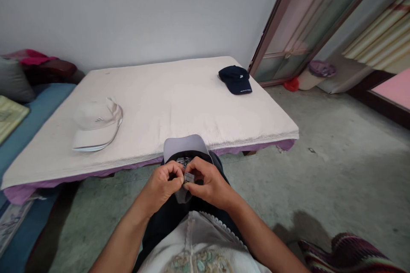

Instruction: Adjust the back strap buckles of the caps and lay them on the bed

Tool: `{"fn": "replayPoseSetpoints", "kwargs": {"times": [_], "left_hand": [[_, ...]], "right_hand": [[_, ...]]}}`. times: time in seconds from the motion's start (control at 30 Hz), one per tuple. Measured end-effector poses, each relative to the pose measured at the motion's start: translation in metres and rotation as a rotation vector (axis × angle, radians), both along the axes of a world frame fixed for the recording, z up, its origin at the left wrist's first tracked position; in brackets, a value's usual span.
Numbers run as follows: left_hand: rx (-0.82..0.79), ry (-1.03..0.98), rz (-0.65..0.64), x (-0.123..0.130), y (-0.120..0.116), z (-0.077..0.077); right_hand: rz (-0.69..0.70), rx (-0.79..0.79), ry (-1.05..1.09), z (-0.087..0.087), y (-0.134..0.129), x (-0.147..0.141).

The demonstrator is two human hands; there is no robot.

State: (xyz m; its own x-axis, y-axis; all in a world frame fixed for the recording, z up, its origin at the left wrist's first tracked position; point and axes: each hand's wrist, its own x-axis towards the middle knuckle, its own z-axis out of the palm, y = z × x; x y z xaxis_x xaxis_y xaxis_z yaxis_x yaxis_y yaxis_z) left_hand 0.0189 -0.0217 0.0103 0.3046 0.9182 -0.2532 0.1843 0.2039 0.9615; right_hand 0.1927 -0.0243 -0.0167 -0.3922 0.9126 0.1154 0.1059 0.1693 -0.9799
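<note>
A grey cap (186, 144) rests upside-down on my lap, its brim pointing away from me toward the bed. My left hand (165, 182) and my right hand (208, 181) meet over its back edge, fingertips nearly touching. Between them is the cap's grey strap (189, 177) with a small metallic buckle edge. Thumb and forefinger of each hand are pinched on it. Part of the cap's inside shows beyond my fingers; the rest of the strap is partly covered by them.
Ahead stands a low bed with a pale cover (179, 102). On it lie a cream cap (96, 126) to the left and a navy cap (236, 79) at the back right. A bin (314, 76) stands by the door; striped fabric (352, 251) is at lower right.
</note>
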Motion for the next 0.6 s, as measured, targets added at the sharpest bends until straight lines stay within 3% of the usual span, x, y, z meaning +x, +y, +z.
{"fn": "replayPoseSetpoints", "kwargs": {"times": [0.33,0.6], "left_hand": [[0.006,0.054,0.074,0.0058,-0.0030,0.0030],[0.010,0.042,0.073,0.0062,-0.0039,-0.0014]], "right_hand": [[0.023,0.076,-0.037,0.0048,-0.0002,-0.0002],[-0.015,0.013,0.008,-0.0001,-0.0011,-0.0037]]}}
